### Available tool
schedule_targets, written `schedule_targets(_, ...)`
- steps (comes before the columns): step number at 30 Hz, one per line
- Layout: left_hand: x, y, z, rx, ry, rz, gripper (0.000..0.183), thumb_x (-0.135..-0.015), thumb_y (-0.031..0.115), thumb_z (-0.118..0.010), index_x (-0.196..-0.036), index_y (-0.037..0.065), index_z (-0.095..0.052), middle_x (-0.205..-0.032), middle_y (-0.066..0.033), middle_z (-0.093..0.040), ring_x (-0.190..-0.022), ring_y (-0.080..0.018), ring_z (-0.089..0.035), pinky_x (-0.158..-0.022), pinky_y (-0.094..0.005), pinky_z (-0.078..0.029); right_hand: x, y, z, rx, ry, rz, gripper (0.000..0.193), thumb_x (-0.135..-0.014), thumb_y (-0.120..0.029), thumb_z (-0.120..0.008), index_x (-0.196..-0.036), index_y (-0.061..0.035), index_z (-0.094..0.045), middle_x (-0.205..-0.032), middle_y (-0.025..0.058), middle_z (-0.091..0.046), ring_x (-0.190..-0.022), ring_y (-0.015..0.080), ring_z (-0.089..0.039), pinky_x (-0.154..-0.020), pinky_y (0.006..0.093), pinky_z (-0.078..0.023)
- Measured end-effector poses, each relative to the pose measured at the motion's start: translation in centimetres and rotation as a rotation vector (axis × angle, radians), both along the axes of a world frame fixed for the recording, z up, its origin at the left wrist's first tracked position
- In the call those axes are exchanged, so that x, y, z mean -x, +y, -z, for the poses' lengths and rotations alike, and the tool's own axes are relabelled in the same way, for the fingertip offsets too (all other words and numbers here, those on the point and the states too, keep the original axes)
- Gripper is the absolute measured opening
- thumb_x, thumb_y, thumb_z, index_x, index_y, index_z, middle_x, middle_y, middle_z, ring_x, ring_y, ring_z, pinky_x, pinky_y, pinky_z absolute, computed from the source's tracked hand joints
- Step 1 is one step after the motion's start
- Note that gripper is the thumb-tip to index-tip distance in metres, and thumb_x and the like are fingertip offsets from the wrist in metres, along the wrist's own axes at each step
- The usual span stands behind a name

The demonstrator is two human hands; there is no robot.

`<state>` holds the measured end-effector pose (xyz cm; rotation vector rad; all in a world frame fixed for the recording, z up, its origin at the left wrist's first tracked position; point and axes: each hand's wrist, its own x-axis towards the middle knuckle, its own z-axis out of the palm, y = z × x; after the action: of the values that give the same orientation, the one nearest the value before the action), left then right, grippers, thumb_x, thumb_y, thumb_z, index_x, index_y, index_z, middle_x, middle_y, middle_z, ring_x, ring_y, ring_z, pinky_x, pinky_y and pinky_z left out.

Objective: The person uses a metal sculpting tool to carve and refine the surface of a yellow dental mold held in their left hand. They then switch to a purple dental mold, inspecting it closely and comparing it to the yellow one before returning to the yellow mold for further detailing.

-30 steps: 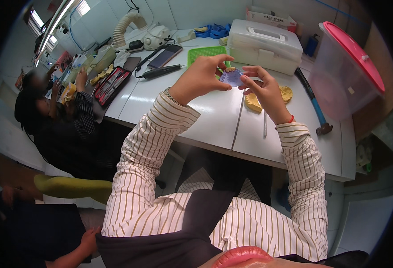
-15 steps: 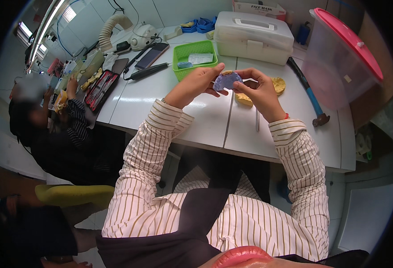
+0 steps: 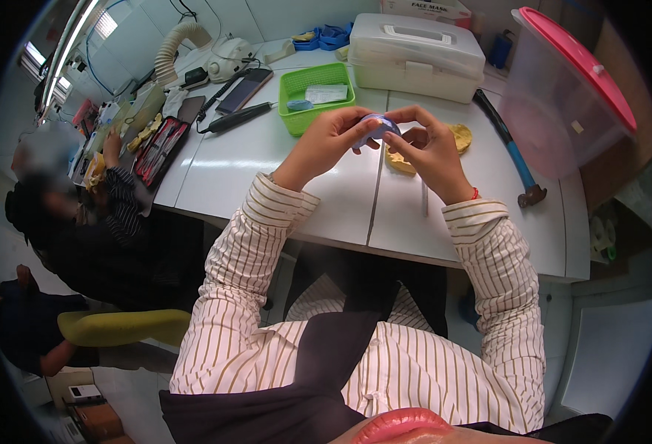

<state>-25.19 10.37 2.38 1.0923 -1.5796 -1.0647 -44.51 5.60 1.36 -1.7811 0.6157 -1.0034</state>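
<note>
A person in a striped shirt holds a small pale-blue object point(image 3: 376, 127) above a white bench point(image 3: 266, 159), pinched between the fingertips of both hands. The left hand point(image 3: 326, 140) grips it from its side with fingers curled around the edge, while the right hand point(image 3: 429, 144) closes on it from the opposite side, thumb and forefinger meeting the left hand's fingertips; what the object is cannot be told at this size. Just beneath and beyond the right hand, yellow plaster-like pieces point(image 3: 459, 137) lie on the bench. Beyond the left hand sits a green basket point(image 3: 296, 89) holding a slip of paper, and past both hands stands a white lidded case point(image 3: 415, 52). To the outside of the right hand lies a hammer with a blue handle point(image 3: 515, 159), and further out a clear tub with a pink lid point(image 3: 563, 89). Well off to the left hand's side, a dark handheld tool point(image 3: 241, 117) and a tray of instruments point(image 3: 159, 148) rest on the bench, where another person's hand point(image 3: 112, 144) is at work.
</note>
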Motion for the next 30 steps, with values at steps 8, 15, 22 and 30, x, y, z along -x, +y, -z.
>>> schedule_targets(8, 0.0, 0.3, 0.2, 0.355, -0.208, -0.046, 0.040, -0.089, 0.024, -0.063, -0.119, -0.001, -0.056, -0.105, -0.0090, -0.063, -0.095, -0.0136, -0.059, -0.081, -0.0257, -0.048, -0.1, 0.1, -0.1, 0.140, -0.065, 0.046, 0.028, -0.080, -0.017, -0.073, -0.102, -0.0046, -0.061, -0.094, 0.0068, -0.064, -0.075, 0.0117, -0.065, -0.063, 0.0228, -0.052)
schedule_targets(15, -0.5, 0.2, 1.0, 0.436, -0.256, -0.076, 0.043, -0.086, 0.019, -0.066, -0.122, 0.000, -0.056, -0.110, -0.0103, -0.063, -0.095, -0.0142, -0.060, -0.083, -0.0264, -0.049, -0.5, 0.2, 0.0, 0.195, -0.057, 0.061, 0.026, -0.081, -0.015, -0.072, -0.101, -0.0046, -0.061, -0.095, 0.0055, -0.063, -0.079, 0.0127, -0.064, -0.064, 0.0229, -0.052)
schedule_targets(22, -0.8, 0.0, 1.5, 0.496, -0.288, -0.070, 0.041, -0.087, 0.015, -0.065, -0.123, 0.000, -0.055, -0.111, -0.0110, -0.063, -0.097, -0.0160, -0.061, -0.083, -0.0271, -0.050, -0.5, 0.2, 0.0, 0.165, -0.048, 0.047, 0.027, -0.081, -0.015, -0.072, -0.103, -0.0046, -0.060, -0.098, 0.0058, -0.064, -0.081, 0.0137, -0.064, -0.064, 0.0229, -0.051)
schedule_targets(30, -1.0, 0.1, 1.9, 0.521, -0.294, -0.074, 0.039, -0.087, 0.014, -0.064, -0.122, -0.001, -0.055, -0.109, -0.0119, -0.064, -0.096, -0.0175, -0.063, -0.083, -0.0271, -0.050, -0.5, 0.2, 0.1, 0.164, -0.024, 0.041, 0.026, -0.080, -0.015, -0.073, -0.101, -0.0049, -0.061, -0.099, 0.0054, -0.064, -0.082, 0.0136, -0.065, -0.064, 0.0224, -0.051)
